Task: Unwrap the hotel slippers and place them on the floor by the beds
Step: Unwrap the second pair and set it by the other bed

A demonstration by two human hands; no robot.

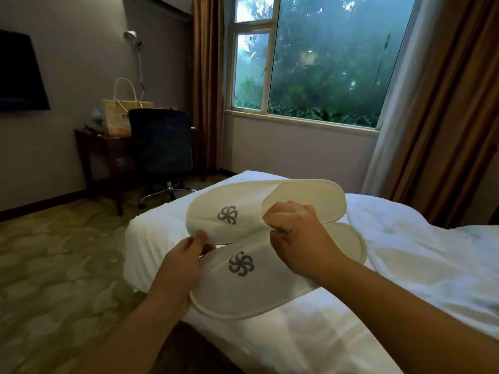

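A: Nearest thing?

B: The nearer slipper point(243, 287), flat white cloth with a grey pinwheel logo, lay at the corner of the white-sheeted bed point(391, 279). The right wrist covered part of its middle. Couldn't tell if its toe rested on the sheet or hung past the edge.

A: Hands?

B: The left hand point(183, 255) pinched the toe rim of the farther slipper point(229, 209), same white cloth and grey logo, thumb on top. Its fingers were hidden underneath. The right hand point(299, 238) was curled at that slipper's mouth, gripping the edge of the upper. Fingertips tucked out of sight. That slipper was held above the bed, overlapping the nearer one. Couldn't tell if the two touched.

A: Further back?

B: Patterned green-beige carpet point(54, 265) on the left. A dark swivel chair point(162, 141) blocked most of a dark wooden desk point(91, 147). A pale paper bag point(118, 114) with rope handles stood on the desk. Small items beside it were too blurred to name. A black wall screen point(19, 74) was cut off at the left edge. Large window point(324, 63) with blurry greenery, and brown curtains point(445, 130) either side.
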